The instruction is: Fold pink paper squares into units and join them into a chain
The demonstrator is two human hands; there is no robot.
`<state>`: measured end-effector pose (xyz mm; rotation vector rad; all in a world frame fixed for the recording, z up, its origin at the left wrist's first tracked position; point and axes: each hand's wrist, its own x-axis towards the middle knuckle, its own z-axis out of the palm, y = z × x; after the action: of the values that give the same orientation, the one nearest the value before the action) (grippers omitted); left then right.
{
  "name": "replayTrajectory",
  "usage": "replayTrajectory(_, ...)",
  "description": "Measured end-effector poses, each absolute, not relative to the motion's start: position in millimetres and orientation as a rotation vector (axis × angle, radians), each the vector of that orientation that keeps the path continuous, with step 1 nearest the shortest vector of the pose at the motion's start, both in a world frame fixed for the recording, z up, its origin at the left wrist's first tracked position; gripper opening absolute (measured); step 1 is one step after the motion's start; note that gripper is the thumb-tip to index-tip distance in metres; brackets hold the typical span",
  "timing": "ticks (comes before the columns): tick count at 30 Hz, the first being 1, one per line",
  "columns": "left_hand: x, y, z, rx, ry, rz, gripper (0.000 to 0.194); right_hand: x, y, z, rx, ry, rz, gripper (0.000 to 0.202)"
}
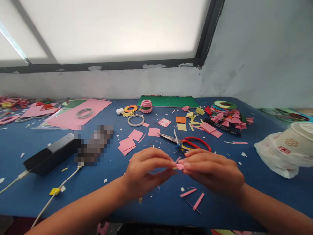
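Between the fingertips of both hands is a small piece of folded pink paper [180,166], mostly covered by the fingers. My left hand [150,171] pinches its left end, and my right hand [212,169] pinches the right end. Just beyond them lie scissors with red handles [197,139], partly open, beside a smaller tool with blue and yellow handles [182,147]. Cut pink paper squares [127,144] are spread to the left of the scissors. Closer to me, thin pink paper strips [198,201] rest on the blue table [171,212].
A black box-shaped device [52,153] with a white cable [66,179] sits at left. Rolls of tape [136,120], pink sheets [80,114] and a green board [168,101] lie farther back. Right are a black marker [222,127], folded paper shapes [230,117] and a bagged cup [290,143].
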<state>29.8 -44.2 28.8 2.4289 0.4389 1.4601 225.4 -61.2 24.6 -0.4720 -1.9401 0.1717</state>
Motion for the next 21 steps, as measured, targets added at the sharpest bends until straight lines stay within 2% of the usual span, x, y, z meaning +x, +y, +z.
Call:
replayTrajectory(3, 21.7, -43.1, 32.4, 2.760, 0.225, 1.462, 0.006, 229.5, -62.6, 26.8, -0.311, -2.068, -0.049, 0.006)
replayTrajectory(9, 15.2, -47.9, 43.2, 2.990, 0.151, 1.347, 0.012, 233.8, -66.0, 32.5, -0.311, -2.222, -0.201, 0.014)
replayTrajectory(15, 21.2, -50.2, 34.8, 2.885, 0.245, 1.535, 0.016, 234.6, -71.6, 36.5, -0.351, -2.342, -0.296, 0.016)
replayTrajectory(21, 20.5, -50.9, 29.6, 2.877, 0.233, 1.473, 0.015, 237.2, -70.9, 27.3, -0.336, -2.326, -0.269, 0.019)
